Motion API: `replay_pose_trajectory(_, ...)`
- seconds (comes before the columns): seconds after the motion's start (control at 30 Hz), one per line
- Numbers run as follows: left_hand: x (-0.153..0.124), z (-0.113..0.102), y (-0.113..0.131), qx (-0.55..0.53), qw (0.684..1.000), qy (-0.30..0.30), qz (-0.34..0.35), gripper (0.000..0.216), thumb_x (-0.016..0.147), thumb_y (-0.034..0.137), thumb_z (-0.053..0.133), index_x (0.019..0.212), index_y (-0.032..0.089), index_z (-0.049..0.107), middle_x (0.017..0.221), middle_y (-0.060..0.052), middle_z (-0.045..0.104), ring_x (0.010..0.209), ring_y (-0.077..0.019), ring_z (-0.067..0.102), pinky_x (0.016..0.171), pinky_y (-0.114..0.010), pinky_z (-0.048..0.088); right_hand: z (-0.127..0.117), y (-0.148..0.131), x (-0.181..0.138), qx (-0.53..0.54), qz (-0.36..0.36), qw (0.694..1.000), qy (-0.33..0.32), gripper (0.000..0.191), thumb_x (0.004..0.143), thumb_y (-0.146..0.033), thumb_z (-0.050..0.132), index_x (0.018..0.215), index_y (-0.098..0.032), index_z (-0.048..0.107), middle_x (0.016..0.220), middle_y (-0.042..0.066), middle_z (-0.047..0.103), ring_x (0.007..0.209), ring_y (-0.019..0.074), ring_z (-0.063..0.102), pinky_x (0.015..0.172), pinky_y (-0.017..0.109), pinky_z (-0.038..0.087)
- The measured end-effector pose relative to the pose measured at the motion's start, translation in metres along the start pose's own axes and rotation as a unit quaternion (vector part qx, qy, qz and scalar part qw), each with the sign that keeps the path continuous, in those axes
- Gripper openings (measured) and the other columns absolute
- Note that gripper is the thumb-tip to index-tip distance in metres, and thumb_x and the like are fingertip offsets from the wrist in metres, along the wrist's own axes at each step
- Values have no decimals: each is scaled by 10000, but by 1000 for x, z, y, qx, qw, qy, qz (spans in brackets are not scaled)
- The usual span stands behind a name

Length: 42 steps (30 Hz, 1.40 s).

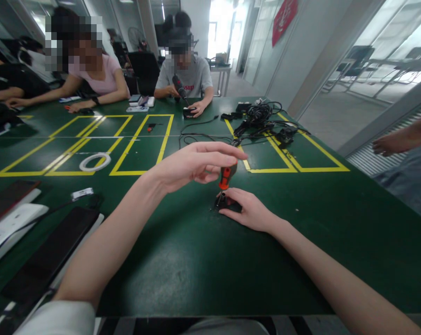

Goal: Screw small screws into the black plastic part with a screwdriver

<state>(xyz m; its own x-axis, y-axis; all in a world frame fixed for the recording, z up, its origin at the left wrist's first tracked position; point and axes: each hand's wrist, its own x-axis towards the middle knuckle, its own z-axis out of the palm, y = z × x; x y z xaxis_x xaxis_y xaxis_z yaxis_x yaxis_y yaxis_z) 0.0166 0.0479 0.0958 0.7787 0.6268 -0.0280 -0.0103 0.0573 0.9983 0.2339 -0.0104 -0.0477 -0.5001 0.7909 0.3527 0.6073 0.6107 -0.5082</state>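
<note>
My left hand [200, 163] is closed around the top of a screwdriver [225, 176] with a red and black handle. The screwdriver stands nearly upright, tip down, over a small black part [234, 206] on the green table [182, 279]. Thumb and fingers of my right hand [248, 208] grip this black part from the right and keep it against the tabletop. A short dark metal tube [221, 199] shows beside the screwdriver's shaft; whether it belongs to the part I cannot tell. The screwdriver's tip is hidden.
A tangle of black cables [259, 118] lies at the back right. A white tape ring [95, 161] rests left of centre. Near left are a black phone [53, 253] and a white power bank [15, 228]. Across the table a co-worker [187, 77] holds a power screwdriver [179, 86].
</note>
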Motion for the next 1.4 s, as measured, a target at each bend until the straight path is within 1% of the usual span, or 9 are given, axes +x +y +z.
replay_pose_trajectory(0.07,0,0,0,5,1000,-10,-3,241,814,308,778,978,136,737,799,-19,665,547,-52,493,454,-188,309,-1,0,0,-3,1,1000,-1,225,952,-318,685,1129,-190,630,1020,96,743,839,224,706,756,368,601)
replay_pose_trajectory(0.27,2,-4,-3,-30,999,-31,4,213,844,314,740,938,135,674,1001,-103,754,602,-87,603,506,-214,424,0,0,0,-5,2,1000,2,221,948,-323,691,1121,-198,631,993,89,738,834,226,706,742,366,604)
replay_pose_trajectory(0.43,0,-3,-2,-17,1000,-14,7,311,794,280,807,1063,151,717,887,-40,708,575,-53,507,488,-189,360,-1,-1,0,6,7,1000,-5,221,949,-303,687,1135,-199,630,1045,98,746,859,226,709,773,374,609)
replay_pose_trajectory(0.57,0,-3,-2,1,1000,-10,2,254,784,317,825,950,146,736,799,-12,664,575,-55,503,484,-189,340,0,0,1,4,4,1000,-4,222,943,-300,696,1126,-193,631,1034,94,746,856,224,707,769,370,604)
replay_pose_trajectory(0.73,1,-4,-3,-19,999,-30,0,239,834,337,764,940,135,690,997,-92,743,642,-96,618,528,-213,430,1,1,0,-3,0,1000,3,224,950,-329,690,1117,-190,632,996,87,739,841,222,707,753,363,599)
replay_pose_trajectory(0.93,1,-3,-2,-18,1000,-5,10,366,798,299,813,1127,174,714,882,-33,704,559,-51,499,470,-184,333,0,-1,1,1,2,1000,3,219,952,-316,686,1128,-198,630,1015,91,743,838,223,706,756,367,603)
replay_pose_trajectory(1.07,0,-2,-1,-1,1000,5,3,265,782,314,830,964,147,735,766,-7,651,525,-44,472,441,-179,290,-1,-1,1,2,3,1000,-5,222,948,-303,692,1132,-198,626,1016,89,745,842,224,704,755,367,604)
replay_pose_trajectory(1.27,2,-2,-2,-37,999,-9,5,223,840,323,732,950,143,661,993,-96,754,593,-99,628,446,-189,377,0,0,1,0,3,1000,-4,223,947,-309,694,1130,-204,622,1040,90,746,863,226,706,775,376,606)
replay_pose_trajectory(1.4,1,-2,-2,-32,999,4,4,268,824,275,773,1045,157,676,919,-54,737,522,-48,529,438,-170,328,1,1,0,0,1,1000,-2,231,949,-306,690,1136,-189,620,1047,101,744,859,227,704,768,378,608)
